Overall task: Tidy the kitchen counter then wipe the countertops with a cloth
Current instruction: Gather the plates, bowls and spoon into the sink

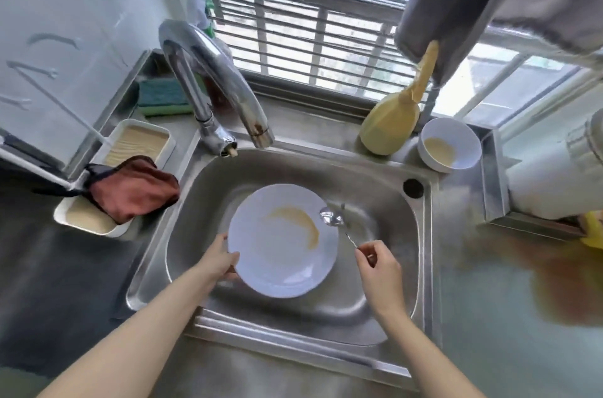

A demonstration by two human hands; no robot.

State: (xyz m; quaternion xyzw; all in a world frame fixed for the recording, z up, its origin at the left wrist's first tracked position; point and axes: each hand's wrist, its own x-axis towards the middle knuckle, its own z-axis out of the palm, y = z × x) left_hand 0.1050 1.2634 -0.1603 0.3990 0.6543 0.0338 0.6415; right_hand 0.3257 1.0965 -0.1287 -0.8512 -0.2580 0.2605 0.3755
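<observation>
White plate (283, 244) bears a curved tan smear.

Plate (280, 254) and spoon (331, 217) in the sink (421, 234).
Spoon just right of the plate. Tap (208, 71) behind the sink, left; cloth (133, 189) on a tray (143, 136) left of it; bottle (390, 123) and bowl (456, 136) behind right, side by side.

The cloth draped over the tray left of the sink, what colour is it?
Reddish-brown cloth, head view.
</observation>
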